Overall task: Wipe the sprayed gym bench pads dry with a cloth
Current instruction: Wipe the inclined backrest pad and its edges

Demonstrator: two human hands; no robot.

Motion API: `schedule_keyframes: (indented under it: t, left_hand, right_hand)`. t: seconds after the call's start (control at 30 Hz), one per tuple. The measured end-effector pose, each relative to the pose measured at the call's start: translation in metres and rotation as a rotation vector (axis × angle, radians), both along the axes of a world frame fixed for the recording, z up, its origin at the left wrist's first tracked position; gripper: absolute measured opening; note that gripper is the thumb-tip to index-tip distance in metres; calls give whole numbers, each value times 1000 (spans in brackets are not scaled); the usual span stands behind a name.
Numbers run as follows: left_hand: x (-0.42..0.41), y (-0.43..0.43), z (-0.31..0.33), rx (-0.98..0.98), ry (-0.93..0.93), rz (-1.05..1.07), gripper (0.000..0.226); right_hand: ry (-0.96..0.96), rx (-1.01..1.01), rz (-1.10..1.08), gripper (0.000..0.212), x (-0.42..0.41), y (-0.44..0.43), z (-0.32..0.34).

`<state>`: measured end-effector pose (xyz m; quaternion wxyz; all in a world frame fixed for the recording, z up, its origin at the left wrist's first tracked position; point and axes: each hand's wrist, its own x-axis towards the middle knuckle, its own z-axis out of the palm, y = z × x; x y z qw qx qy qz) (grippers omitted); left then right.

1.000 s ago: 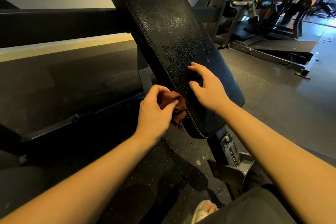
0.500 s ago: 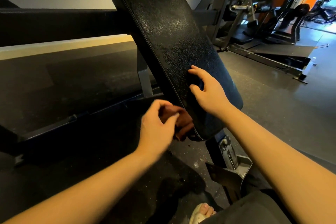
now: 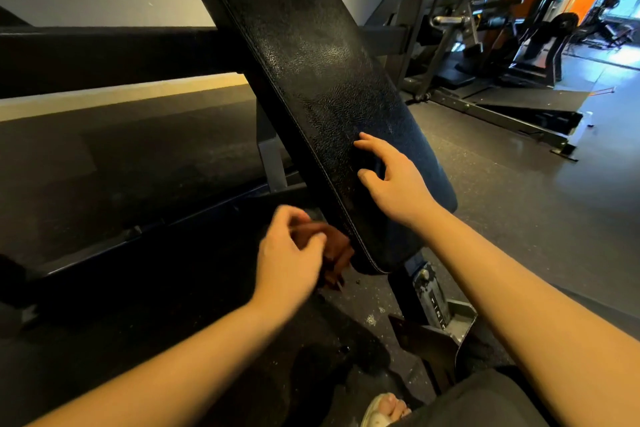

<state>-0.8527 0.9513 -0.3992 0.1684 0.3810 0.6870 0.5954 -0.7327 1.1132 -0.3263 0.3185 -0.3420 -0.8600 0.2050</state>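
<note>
Along the near left edge of the backrest pad (image 3: 311, 80), my left hand (image 3: 291, 260), bunching the brown cloth (image 3: 337, 248), has slid lower, nearly finishing that side, while my open right hand (image 3: 391, 180) steadies it.

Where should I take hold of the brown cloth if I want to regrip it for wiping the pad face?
Grip the bunched upper part of the brown cloth, coming from the left, the open side. The bench pad edge blocks the right, and the cloth's loose end hangs below the left hand, so a low grip would probably leave it trailing. The right hand rests on the pad.
</note>
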Motion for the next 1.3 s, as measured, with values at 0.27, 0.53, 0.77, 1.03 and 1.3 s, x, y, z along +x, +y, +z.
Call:
schedule_keyframes:
  t: [0.27,0.53,0.77,1.03,1.3]
  left_hand:
    - [-18,12,41,62,-614,-31,43]
    - [12,5,23,137,-141,-97,17]
    - [23,-4,22,150,-124,-161,19]
    - [47,-17,-15,-63,29,-275,21]
    - [40,-11,-8,22,75,-222,20]
  right_hand:
    - [12,12,-32,47,-4,-4,2]
    - [24,22,-47,46,-6,-5,2]
    - [21,23,-29,46,-4,-4,2]
    - [56,23,-69,45,-8,-7,3]
    - [55,14,-44,46,-5,-2,-1]
